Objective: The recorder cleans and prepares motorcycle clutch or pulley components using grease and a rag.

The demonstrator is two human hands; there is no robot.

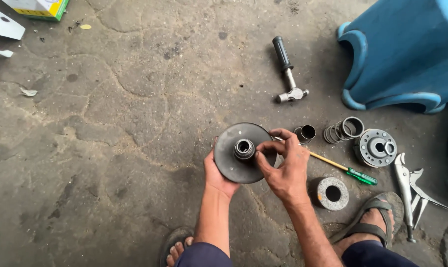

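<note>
While the left hand (pixel 219 173) cups a dark pulley disc (pixel 236 163) from beneath and the right hand (pixel 283 170) pinches its rim beside the central hub (pixel 244 149), a steel sleeve (pixel 305 132), coil spring (pixel 343 129), round plate (pixel 376 147), locking pliers (pixel 406 185) and blue stool (pixel 402 54) rest rightward on cracked concrete floor (pixel 110 123).

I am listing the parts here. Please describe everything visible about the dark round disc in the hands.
The dark round disc is grey metal, shallow and dished, dull and greasy-looking, with a short shiny hub at its centre. It is held above the cracked floor, face up. The left hand supports its underside; the right hand touches its right edge.
</note>
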